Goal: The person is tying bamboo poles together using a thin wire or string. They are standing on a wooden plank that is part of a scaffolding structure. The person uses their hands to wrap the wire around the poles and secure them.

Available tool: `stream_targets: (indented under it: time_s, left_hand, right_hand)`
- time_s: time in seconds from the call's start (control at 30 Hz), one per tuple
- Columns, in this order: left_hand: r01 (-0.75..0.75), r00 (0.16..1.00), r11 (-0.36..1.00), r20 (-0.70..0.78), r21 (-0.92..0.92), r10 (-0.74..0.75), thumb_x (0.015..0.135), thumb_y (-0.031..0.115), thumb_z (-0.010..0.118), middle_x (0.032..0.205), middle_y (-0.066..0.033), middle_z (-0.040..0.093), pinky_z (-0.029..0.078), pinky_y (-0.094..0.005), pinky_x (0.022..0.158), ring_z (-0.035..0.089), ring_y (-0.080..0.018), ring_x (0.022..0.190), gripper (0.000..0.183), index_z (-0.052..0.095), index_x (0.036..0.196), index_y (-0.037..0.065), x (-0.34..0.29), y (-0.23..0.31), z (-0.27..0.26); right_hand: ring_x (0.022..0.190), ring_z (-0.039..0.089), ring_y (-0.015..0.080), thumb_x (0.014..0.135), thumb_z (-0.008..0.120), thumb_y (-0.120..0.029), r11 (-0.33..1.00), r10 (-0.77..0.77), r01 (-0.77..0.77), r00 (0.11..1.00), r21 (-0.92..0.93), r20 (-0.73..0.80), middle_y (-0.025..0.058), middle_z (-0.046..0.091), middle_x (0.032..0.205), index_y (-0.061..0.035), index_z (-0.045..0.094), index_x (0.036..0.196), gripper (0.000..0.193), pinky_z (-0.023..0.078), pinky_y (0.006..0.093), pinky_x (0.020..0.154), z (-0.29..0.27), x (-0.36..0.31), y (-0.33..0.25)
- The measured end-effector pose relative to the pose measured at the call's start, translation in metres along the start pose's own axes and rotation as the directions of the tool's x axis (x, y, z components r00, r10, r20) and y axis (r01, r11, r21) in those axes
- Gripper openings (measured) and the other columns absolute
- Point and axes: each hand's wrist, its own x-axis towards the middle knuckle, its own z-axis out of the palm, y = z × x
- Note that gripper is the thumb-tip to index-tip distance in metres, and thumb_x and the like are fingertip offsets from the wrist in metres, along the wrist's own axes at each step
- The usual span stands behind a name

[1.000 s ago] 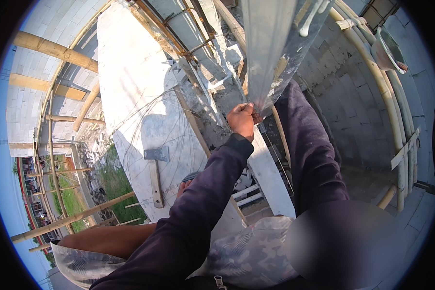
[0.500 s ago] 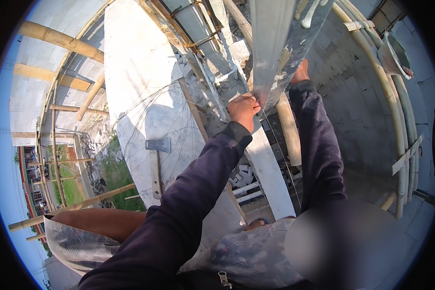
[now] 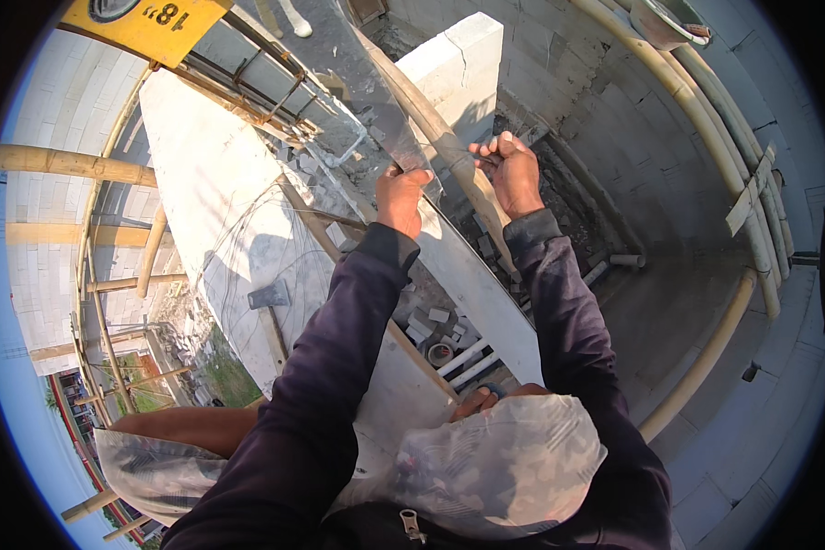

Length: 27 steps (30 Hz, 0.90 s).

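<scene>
A grey metal blade (image 3: 368,87), smeared with white drips, slants down from the upper edge to my left hand. My left hand (image 3: 401,200) is closed on its lower end, thumb pointing right. To the right, my right hand (image 3: 513,176) is raised beside a bamboo pole (image 3: 445,142), its fingers curled and pinched together; what they hold, if anything, is too thin to make out. At the upper left shows a yellow piece (image 3: 151,26) with a round dark part; whether it joins the blade I cannot tell. A pale plank (image 3: 486,289) runs below both hands.
On a white-stained board (image 3: 188,151) at left lie a hammer-like tool (image 3: 269,295) and tangled thin wire (image 3: 234,225). A pale block (image 3: 454,69) stands beyond my right hand. White pipes (image 3: 472,359) and rubble lie below. Bamboo poles (image 3: 683,96) and a bucket (image 3: 665,23) are at right.
The blade has swung left, and the yellow piece has come into view. My right hand, partly hidden behind the blade before, now shows left of its earlier place. The view has shifted.
</scene>
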Motion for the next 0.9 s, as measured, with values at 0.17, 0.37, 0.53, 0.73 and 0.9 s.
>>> stream_targets:
  time_s: [0.17, 0.37, 0.53, 0.73, 0.9]
  left_hand:
    - [0.043, 0.999, 0.992, -0.008, 0.117, -0.043, 0.075, 0.017, 0.079, 0.109, 0.0009, 0.057, 0.036, -0.0336, 0.081, 0.045, -0.0135, 0.104, 0.041, 0.059, 0.111, 0.013, 0.003, 0.001, 0.000]
    - [0.135, 0.991, 0.977, 0.003, 0.165, -0.137, 0.076, 0.013, 0.074, 0.098, 0.0006, 0.060, 0.041, -0.0331, 0.070, 0.050, -0.0130, 0.087, 0.028, 0.062, 0.101, 0.011, 0.019, 0.001, -0.019]
    - [-0.117, 0.988, 0.896, 0.143, 0.428, 0.061, 0.083, 0.004, 0.066, 0.108, -0.0049, 0.058, 0.048, -0.0301, 0.075, 0.054, -0.0149, 0.093, 0.042, 0.059, 0.124, 0.006, -0.005, 0.006, -0.041]
    - [-0.538, 0.842, 0.688, 0.355, 0.487, 0.406, 0.087, 0.003, 0.060, 0.120, -0.0021, 0.052, 0.046, -0.0263, 0.084, 0.053, -0.0140, 0.098, 0.039, 0.061, 0.126, -0.002, -0.045, -0.017, -0.059]
    - [-0.352, 0.903, 0.932, 0.294, 0.085, 0.314, 0.093, 0.009, 0.054, 0.122, -0.0040, 0.055, 0.043, -0.0278, 0.092, 0.055, -0.0145, 0.107, 0.033, 0.062, 0.123, -0.002, -0.036, -0.029, -0.071]
  right_hand:
    - [0.101, 0.062, 0.0207, 0.105, 0.044, -0.025, 0.983, -0.128, 0.141, 0.986, -0.120, 0.107, 0.0066, 0.064, 0.094, -0.0041, 0.058, 0.084, 0.033, 0.047, 0.0327, 0.084, 0.011, -0.052, 0.017]
    - [0.098, 0.059, 0.0270, 0.097, 0.057, -0.015, 0.701, -0.472, 0.496, 0.861, -0.512, 0.188, 0.0137, 0.063, 0.100, 0.0026, 0.063, 0.089, 0.020, 0.044, 0.0343, 0.088, 0.042, -0.117, 0.051]
    - [0.093, 0.054, 0.0316, 0.085, 0.061, -0.006, 0.472, -0.555, 0.535, 0.798, -0.701, 0.235, 0.0137, 0.055, 0.092, 0.0001, 0.063, 0.088, 0.007, 0.044, 0.0399, 0.079, 0.060, -0.148, 0.051]
    - [0.085, 0.054, 0.0332, 0.075, 0.058, 0.000, 0.364, -0.502, 0.639, 0.747, -0.678, 0.435, 0.0121, 0.053, 0.088, -0.0044, 0.061, 0.087, 0.012, 0.044, 0.0421, 0.074, 0.075, -0.156, 0.044]
    - [0.088, 0.058, 0.0355, 0.079, 0.060, -0.003, 0.274, -0.468, 0.676, 0.715, -0.684, 0.519, 0.0153, 0.057, 0.094, -0.0022, 0.063, 0.092, 0.013, 0.048, 0.0433, 0.076, 0.096, -0.149, 0.041]
